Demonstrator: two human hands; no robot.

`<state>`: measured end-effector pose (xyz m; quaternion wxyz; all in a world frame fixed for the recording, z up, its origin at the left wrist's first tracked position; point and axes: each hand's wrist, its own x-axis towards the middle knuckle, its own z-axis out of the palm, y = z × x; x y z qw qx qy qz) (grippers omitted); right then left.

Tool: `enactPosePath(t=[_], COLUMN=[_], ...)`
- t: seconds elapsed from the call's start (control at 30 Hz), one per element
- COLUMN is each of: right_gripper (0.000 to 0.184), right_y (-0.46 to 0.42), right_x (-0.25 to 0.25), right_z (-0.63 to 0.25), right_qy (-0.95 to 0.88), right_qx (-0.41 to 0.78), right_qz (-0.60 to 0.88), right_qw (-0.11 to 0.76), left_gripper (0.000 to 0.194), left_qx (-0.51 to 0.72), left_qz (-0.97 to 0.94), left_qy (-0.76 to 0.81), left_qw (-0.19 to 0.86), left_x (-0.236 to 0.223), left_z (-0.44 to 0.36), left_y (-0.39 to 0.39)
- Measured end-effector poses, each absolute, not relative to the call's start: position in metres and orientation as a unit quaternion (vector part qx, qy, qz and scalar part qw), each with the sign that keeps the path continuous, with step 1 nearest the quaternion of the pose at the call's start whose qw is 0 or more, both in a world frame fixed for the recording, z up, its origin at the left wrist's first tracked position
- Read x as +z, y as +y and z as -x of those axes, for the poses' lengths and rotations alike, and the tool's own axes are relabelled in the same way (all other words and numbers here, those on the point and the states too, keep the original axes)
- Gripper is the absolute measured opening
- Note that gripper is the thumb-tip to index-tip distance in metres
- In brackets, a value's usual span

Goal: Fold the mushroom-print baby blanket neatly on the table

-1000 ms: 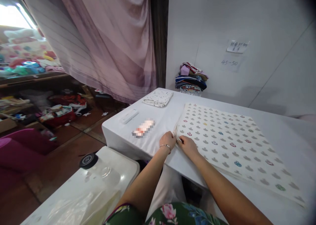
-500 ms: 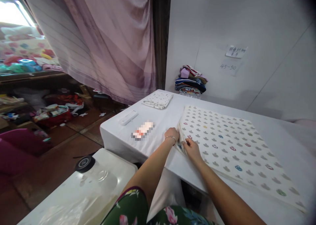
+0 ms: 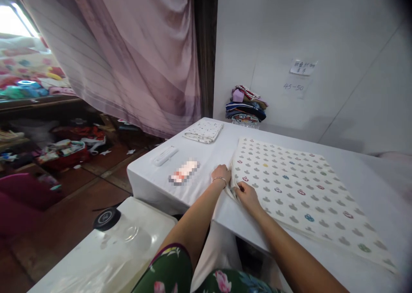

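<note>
A cream cloth (image 3: 302, 185) printed with grey shapes and a few coloured ones lies spread flat on the white-covered table (image 3: 180, 198). My left hand (image 3: 221, 173), with a bracelet at the wrist, is closed on the left edge of this cloth. Nearer to me, my right hand (image 3: 247, 196) pinches the same edge by its near corner. The fabric is bunched in layers between the two hands. Part of the left fingers is hidden behind the hand. A folded white cloth (image 3: 204, 131) with small dark marks rests near the table's back left corner.
Left of my hands lie a white elongated case (image 3: 165, 155) and a blurred-out object (image 3: 184, 172). A lower white surface (image 3: 141, 211) stands at the near left, with a round black object (image 3: 107, 218) on it. Stacked folded textiles (image 3: 246, 106) stand by the wall.
Both hands keep hold of the cloth's left edge, with the fingers slightly shifted. The whole view has moved a little, so things appear slightly further left.
</note>
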<state>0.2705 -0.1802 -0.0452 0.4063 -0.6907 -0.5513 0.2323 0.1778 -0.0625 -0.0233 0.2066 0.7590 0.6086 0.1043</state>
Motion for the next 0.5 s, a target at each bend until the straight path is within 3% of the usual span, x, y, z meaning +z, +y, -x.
enactPosePath(t=[0.2,0.5], right_gripper=[0.018,0.017], right_y=[-0.178,-0.18], right_x=[-0.053,-0.047], right_z=[-0.272,-0.271], right_qy=[-0.534,-0.527], right_qx=[0.253,0.259], right_qz=[0.668,0.676], right_qw=[0.453,0.445], left_gripper=[0.03,0.03], left_qx=[0.098,0.113], left_qz=[-0.762,-0.744], left_qy=[0.602,0.62], left_qw=[0.219,0.222], left_x=[-0.02,-0.025], left_z=[-0.197,-0.203], left_y=[-0.044,-0.032])
